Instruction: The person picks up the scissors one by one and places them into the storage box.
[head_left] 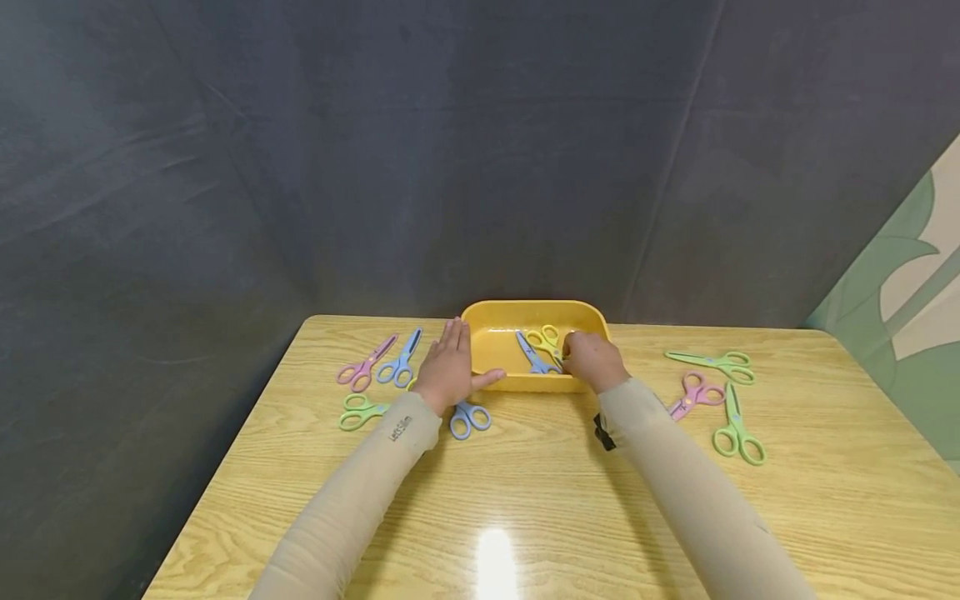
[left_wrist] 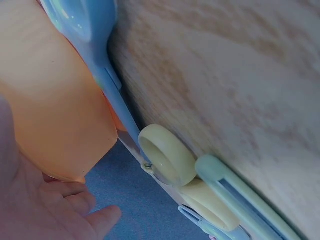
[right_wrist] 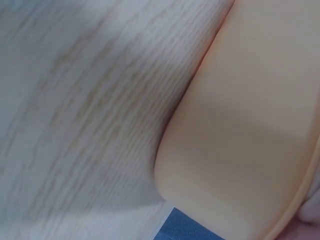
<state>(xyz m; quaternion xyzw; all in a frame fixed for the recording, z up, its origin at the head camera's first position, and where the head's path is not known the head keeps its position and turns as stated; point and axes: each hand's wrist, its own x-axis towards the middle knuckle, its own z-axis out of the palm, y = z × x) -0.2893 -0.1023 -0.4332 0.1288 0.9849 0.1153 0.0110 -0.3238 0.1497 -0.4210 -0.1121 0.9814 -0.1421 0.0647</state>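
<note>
In the head view, a yellow plastic bin (head_left: 491, 382) stands near the table's far edge. My left hand (head_left: 447, 367) lies along the bin's left end with straight fingers, its thumb extended over the front rim. My right hand (head_left: 594, 360) reaches over the rim into the bin's right side, fingers bent downward. Beside those fingers lie yellow scissors (head_left: 549, 340) and blue scissors (head_left: 531, 353) inside the bin. Its fingertips are hidden, so whether they pinch anything does not show. The right wrist view shows mostly the bin's outer wall (right_wrist: 235, 130).
Left of the bin lie pink scissors (head_left: 362, 367), blue scissors (head_left: 403, 358), green scissors (head_left: 363, 411) and another blue pair (head_left: 469, 419) beside my left wrist. Pink scissors (head_left: 697, 393) and two green pairs lie on the right. A dark cloth (head_left: 487, 167) hangs behind the table.
</note>
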